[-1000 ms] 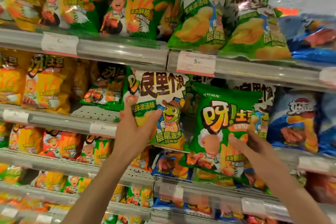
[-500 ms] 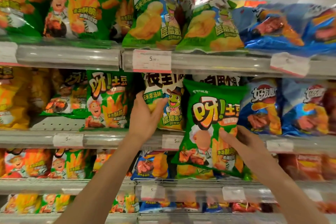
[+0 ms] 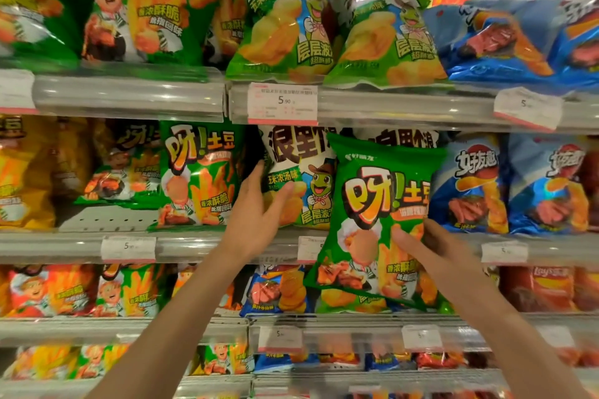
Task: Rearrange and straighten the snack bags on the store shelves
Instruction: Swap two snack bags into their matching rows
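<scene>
The white-and-green crinkly foil bag with the cartoon frog (image 3: 299, 186) is grasped at its left edge by the left hand (image 3: 257, 217), and since a second ago it has been set back upright on the middle shelf rail (image 3: 194, 244), just right of a standing green fries bag (image 3: 197, 176). The glossy green potato-stick bag (image 3: 376, 223) is pinched at its lower right by the right hand (image 3: 434, 248) and held off the shelf, in front of the frog bag's right side. One bag is judged nearly straightened; the held one is still to be placed.

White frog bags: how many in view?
4. Two on the top shelf, left and right. Two on the shelf below: one gripped by the left hand, one behind the green bag. More may be hidden.
</scene>
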`<state>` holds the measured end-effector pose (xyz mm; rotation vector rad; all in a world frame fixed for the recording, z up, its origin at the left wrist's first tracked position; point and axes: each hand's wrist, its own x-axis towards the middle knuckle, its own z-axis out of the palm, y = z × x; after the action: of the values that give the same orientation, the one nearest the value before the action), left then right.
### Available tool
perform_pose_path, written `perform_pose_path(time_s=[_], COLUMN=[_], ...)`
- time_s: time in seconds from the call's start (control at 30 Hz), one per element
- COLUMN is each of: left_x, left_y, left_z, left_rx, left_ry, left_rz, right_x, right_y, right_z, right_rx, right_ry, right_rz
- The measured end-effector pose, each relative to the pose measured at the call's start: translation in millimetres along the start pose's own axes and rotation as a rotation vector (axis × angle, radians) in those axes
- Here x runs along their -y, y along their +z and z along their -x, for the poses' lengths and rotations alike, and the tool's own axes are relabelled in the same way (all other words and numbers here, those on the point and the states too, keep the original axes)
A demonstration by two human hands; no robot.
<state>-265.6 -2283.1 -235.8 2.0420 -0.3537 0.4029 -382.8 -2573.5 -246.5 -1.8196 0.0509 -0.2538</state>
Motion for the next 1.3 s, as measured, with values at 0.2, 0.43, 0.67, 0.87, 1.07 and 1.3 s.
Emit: perform_pose_path(time_s=[0.2, 0.43, 0.67, 0.87, 1.07, 1.3], left_x=[-11, -8, 29, 69, 105, 125], left_y=[-22, -54, -103, -155, -225, -263], left_z=[41, 68, 71, 73, 63, 30], left_rx=[-0.009, 0.123, -0.01, -0.14, -0.289, -0.315], left_ry=[0.156, 0.065, 0.015, -0.015, -0.06, -0.08], left_rz=[0.161, 0.317, 0.29, 0.318, 0.315, 0.204], right_x=[27, 46, 65, 77, 75, 76], right_y=[34, 104, 174, 221, 263, 297], right_z=[8, 3, -4, -11, -23, -45], right_rx=[0.062, 0.129, 0.233, 0.27, 0.038, -0.109], right_ry=[-0.069, -0.068, -0.059, -0.119, -0.27, -0.331], right_rz=[0.017, 0.001, 0.101, 0.073, 0.364, 0.526])
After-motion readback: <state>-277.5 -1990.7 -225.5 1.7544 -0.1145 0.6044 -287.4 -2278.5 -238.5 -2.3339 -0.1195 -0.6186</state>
